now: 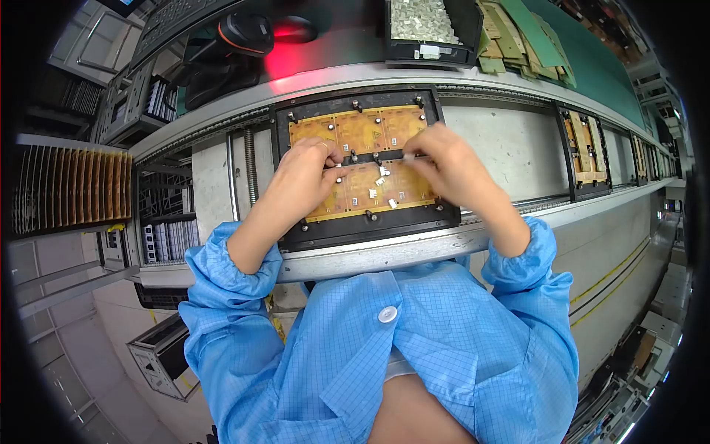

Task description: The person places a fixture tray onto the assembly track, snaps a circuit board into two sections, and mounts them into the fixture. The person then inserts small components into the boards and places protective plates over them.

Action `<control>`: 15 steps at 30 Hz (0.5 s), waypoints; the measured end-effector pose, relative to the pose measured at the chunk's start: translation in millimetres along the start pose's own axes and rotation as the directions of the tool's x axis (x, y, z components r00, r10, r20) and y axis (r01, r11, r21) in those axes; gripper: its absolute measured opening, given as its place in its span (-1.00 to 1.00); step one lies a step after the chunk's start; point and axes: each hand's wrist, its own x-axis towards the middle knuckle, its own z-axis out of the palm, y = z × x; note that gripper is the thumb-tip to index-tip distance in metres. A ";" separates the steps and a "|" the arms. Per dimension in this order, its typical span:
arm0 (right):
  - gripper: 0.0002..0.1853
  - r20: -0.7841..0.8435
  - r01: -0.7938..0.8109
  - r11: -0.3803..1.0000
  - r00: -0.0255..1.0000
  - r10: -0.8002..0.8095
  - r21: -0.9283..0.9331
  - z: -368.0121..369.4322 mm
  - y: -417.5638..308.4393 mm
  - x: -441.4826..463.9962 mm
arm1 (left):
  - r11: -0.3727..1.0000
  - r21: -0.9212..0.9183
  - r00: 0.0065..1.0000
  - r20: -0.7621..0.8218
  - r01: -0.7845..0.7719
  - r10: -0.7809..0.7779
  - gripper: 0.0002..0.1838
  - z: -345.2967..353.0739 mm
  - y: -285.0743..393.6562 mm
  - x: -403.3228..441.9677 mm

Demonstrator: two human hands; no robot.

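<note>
Two orange circuit panels, an upper one and a lower one, lie in a black frame on the conveyor. My left hand rests over the left side of both panels, fingers bent at the gap between them; what its fingertips hold is too small to name. At the right side of the gap, my right hand has thumb and forefinger pinched on a small whitish piece, slightly blurred. Several loose white connectors lie on the lower panel between my hands.
A black bin of small white parts stands beyond the rail, beside stacked green boards. A scanner glows red at the upper left. Another framed panel is farther right. A rack of boards stands left.
</note>
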 end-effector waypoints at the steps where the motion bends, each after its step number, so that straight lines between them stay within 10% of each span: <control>1: -0.84 -0.003 0.000 1.000 1.000 0.000 -0.003 -5.5 4.9 6.6 | 1.000 0.001 1.000 -0.001 -0.004 0.004 -0.79 -5.9 1.9 2.1; 3: -0.89 -0.058 -0.066 0.998 0.996 0.065 -0.024 -14.3 19.5 21.1 | 0.954 -0.196 0.973 0.089 0.228 -0.214 -0.84 -21.0 6.5 7.8; 15: -0.90 -0.082 0.045 0.988 0.995 -0.057 -0.148 18.2 66.0 51.4 | 0.759 -0.638 0.954 -0.128 0.130 -0.271 -0.76 -41.3 -66.7 30.5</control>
